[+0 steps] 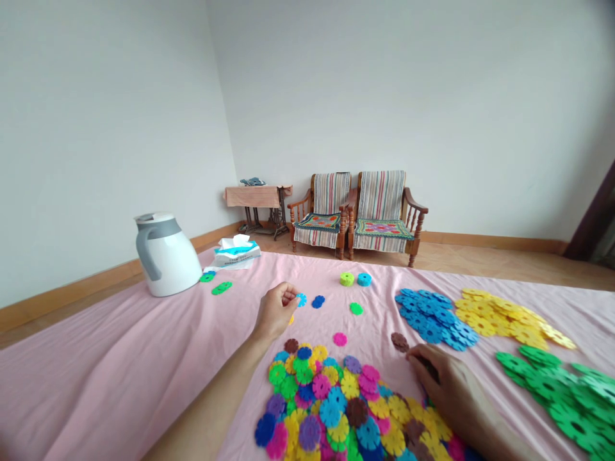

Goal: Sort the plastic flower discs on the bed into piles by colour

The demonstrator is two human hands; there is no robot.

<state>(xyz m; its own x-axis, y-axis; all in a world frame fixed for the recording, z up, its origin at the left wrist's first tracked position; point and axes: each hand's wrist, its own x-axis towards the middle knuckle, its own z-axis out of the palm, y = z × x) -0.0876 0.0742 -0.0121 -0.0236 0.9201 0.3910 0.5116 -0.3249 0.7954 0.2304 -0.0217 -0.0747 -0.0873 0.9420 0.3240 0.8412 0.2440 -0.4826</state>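
My left hand is closed, pinching a light blue snowflake disc between thumb and fingertips above the pink cloth. A dark blue disc lies just right of it, and a yellow disc shows partly below the hand. My right hand rests low at the right with its fingers curled; whether anything is inside them is hidden. Its fingertips are beside a few brown discs. Between my forearms spreads a mixed heap of coloured discs. A pink disc and a green disc lie singly beyond it.
Sorted piles of blue, yellow and green discs lie right. Lime and blue stacks stand farther back. Left are green discs, a white jug and a tissue pack. Two chairs stand behind.
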